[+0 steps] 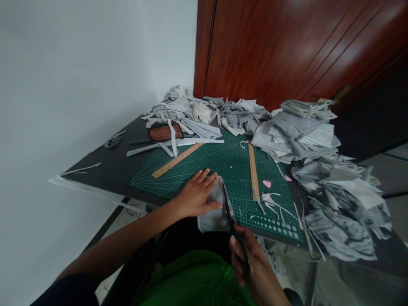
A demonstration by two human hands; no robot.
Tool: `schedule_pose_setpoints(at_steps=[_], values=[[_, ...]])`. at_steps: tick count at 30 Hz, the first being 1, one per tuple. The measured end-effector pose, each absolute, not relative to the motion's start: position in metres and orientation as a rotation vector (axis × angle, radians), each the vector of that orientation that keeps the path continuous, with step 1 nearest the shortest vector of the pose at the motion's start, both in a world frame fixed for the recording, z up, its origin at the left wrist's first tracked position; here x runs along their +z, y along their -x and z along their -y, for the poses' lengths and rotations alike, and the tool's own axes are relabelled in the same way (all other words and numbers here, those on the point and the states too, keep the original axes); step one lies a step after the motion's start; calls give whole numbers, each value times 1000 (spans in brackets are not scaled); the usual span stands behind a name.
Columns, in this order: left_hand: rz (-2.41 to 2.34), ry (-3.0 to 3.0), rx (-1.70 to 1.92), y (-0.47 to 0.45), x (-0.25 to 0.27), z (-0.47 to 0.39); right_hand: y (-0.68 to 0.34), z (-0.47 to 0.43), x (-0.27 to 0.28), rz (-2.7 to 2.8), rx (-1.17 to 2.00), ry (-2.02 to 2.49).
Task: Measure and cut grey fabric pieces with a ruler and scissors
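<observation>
A piece of grey cloth (216,195) lies at the front edge of the green cutting mat (219,159), its near end hanging over the edge. My left hand (199,193) rests flat on it with the fingers stretched out and the thumb toward the scissors. Black-handled scissors (227,204) run along the cloth's right side, blades pointing away from me. Their handles are in my right hand (250,259), which is closed round them just off the table's front edge. Whether the blades are apart is hard to make out.
Two wooden rulers (177,160) (253,172) lie on the mat. Cloth scraps (188,106) are heaped at the back, and folded grey fabric (296,131) is stacked at the right. A brown eye-mask-shaped piece (161,133) sits at the left. Thin offcuts (270,202) are scattered at the right.
</observation>
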State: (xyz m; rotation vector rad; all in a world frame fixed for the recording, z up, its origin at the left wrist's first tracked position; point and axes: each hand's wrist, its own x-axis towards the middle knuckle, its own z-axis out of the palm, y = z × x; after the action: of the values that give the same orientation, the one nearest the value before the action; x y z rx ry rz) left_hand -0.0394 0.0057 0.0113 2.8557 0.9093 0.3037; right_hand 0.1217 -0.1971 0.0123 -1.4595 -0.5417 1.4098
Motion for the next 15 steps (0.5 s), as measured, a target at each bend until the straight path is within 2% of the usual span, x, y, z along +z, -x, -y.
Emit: schedule_pose_setpoints(at_steps=[15], values=[[-912,-2846,304,39,11,-6,-122,198,10,623,1412,1496]])
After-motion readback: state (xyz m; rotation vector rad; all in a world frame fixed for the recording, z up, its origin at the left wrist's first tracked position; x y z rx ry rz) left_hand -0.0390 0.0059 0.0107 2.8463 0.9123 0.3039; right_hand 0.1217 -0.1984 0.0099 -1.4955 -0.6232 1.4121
